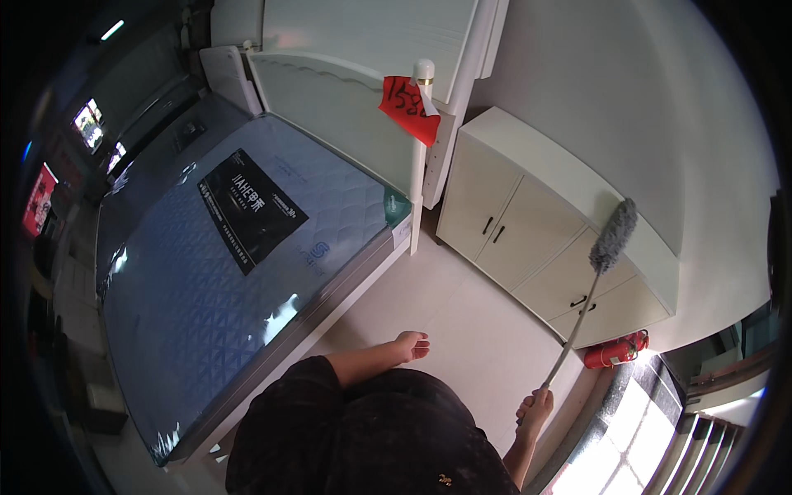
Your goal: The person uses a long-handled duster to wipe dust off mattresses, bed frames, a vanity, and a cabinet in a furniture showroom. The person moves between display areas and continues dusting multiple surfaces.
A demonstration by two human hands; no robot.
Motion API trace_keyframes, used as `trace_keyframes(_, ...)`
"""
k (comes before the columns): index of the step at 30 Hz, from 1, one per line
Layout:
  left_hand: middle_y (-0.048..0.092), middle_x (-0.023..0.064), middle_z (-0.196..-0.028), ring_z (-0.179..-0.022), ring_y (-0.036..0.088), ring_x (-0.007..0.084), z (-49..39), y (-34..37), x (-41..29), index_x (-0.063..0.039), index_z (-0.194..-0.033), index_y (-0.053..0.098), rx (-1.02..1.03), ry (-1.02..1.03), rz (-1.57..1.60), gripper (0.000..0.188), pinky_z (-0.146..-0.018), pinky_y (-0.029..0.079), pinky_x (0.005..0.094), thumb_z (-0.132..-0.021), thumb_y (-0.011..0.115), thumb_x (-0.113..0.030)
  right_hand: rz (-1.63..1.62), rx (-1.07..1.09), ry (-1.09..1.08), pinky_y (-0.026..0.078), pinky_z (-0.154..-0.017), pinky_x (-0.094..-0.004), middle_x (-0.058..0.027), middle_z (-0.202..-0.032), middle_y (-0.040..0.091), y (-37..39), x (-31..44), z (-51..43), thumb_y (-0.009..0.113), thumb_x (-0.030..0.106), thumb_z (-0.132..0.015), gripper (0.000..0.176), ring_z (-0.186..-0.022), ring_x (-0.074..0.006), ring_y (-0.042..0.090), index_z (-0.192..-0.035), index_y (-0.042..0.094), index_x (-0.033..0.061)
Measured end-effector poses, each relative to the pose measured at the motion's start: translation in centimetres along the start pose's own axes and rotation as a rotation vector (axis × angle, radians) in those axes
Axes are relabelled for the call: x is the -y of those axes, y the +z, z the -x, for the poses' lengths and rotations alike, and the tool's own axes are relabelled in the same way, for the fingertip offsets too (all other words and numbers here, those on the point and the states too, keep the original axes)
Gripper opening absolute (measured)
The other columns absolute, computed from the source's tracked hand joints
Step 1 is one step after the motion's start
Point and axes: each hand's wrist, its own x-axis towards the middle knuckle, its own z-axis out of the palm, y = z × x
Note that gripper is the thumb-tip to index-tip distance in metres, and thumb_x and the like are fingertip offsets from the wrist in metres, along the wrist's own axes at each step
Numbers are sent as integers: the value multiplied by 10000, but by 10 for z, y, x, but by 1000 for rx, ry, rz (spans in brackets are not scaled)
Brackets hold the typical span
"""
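Observation:
My right hand point(536, 408) is closed around the lower end of a long-handled duster point(614, 238). Its grey fluffy head lies over the top of a low white cabinet point(544, 154), near the cabinet's right part; whether it touches the surface I cannot tell. In front of my body, above the pale floor, my left hand point(413, 346) holds nothing, its fingers loosely curled and apart. Two-door fronts with dark handles face me on the cabinet.
A plastic-wrapped blue mattress point(204, 309) lies on a bed frame at left. A red paper sign point(411, 110) hangs from the white bedpost point(417, 216). Red fire extinguishers point(615, 351) are beside the cabinet's right end, near a sunlit doorway floor point(628, 427).

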Motion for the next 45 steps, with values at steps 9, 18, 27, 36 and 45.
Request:
trace_keyframes(9,516,116,-894,-790,511,260,17,-64,23,-68,-933,491,-111,47,204,178,-678,452,369,-791,424,-151,183,341,21,137,-264,-172,45,-443,257,34,-17,-6,359,277,-853,236,-304,-21,206,-710,363,89)
trace_keyframes(18,517,111,-863,-761,515,252,10,-93,20,-74,-899,502,-69,25,247,155,-654,457,371,-771,461,-153,756,147,-289,266,-315,-276,-40,-414,364,-24,-87,21,437,202,-804,205,-335,-114,355,-687,366,49)
trace_keyframes(27,518,107,-845,-725,522,232,20,-112,33,-69,-898,499,32,-33,193,160,-613,464,358,-770,455,-153,1089,179,-231,306,-358,-284,-60,-416,423,-56,-133,102,538,208,-734,203,-382,-112,406,-689,408,59)
trace_keyframes(36,536,101,-758,-638,534,227,38,-206,49,-66,-840,494,-108,-4,383,123,-544,470,353,-777,436,-154,1267,798,-457,387,-461,-432,-175,-585,529,42,-122,124,496,283,-765,218,-562,-381,509,-799,413,85)
trace_keyframes(45,552,96,-756,-643,541,210,56,-262,58,-80,-797,514,-177,84,517,138,-568,477,335,-770,440,-193,1650,1151,-810,418,-489,-445,-175,-591,533,134,-149,96,460,284,-777,239,-555,-366,528,-806,384,60)
